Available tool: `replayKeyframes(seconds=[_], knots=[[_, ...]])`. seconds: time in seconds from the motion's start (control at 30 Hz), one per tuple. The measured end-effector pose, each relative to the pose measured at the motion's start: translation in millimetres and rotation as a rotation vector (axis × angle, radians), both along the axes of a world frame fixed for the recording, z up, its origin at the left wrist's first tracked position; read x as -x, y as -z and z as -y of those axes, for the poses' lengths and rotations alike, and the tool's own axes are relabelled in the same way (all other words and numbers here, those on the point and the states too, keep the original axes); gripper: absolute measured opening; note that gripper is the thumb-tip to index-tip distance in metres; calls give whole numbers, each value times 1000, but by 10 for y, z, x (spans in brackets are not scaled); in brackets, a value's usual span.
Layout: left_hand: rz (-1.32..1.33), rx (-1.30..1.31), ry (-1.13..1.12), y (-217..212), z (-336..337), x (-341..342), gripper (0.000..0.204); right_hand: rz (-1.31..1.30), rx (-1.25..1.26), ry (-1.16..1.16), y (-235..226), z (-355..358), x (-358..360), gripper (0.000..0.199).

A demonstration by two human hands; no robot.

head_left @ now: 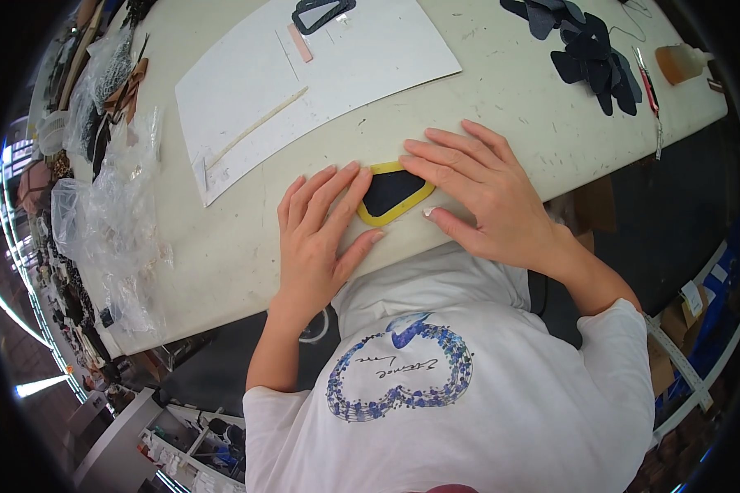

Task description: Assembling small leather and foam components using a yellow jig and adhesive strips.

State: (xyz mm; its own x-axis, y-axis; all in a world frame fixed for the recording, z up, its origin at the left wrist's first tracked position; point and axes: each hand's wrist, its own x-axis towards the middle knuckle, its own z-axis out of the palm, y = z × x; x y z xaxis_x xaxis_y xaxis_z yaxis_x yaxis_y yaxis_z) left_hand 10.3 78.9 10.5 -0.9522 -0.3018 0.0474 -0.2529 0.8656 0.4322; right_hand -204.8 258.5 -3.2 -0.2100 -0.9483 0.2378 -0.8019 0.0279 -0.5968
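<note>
In front of me, near the table's front edge, lies a dark piece with rounded corners and a yellow border. My left hand rests flat with its fingers stretched out, the fingertips touching the piece's left edge. From the other side, my right hand spreads over the piece's right end, its fingertips on the upper right of the border. The thumb of the right hand is beside the lower right edge. Neither hand is closed round the piece, and its right corner is partly hidden under the right fingers.
A white board bears a pale strip, a pink strip and dark rounded frames. Several dark pieces are heaped far right, beside a red-handled tool and an amber bottle. Clear plastic bags cover the left edge.
</note>
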Motion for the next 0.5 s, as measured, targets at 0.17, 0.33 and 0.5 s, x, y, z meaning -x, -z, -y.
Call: replayKeyframes(seconds=[0.17, 0.33, 0.5], knots=[[-106, 141, 99, 32, 190, 156, 63, 41, 65, -102, 4, 187, 31, 53], [-168, -262, 29, 10, 424, 348, 38, 168, 108, -80, 85, 421, 272, 31], [-279, -542, -152, 79, 451, 500, 20, 428, -71, -18, -31, 556, 318, 16]])
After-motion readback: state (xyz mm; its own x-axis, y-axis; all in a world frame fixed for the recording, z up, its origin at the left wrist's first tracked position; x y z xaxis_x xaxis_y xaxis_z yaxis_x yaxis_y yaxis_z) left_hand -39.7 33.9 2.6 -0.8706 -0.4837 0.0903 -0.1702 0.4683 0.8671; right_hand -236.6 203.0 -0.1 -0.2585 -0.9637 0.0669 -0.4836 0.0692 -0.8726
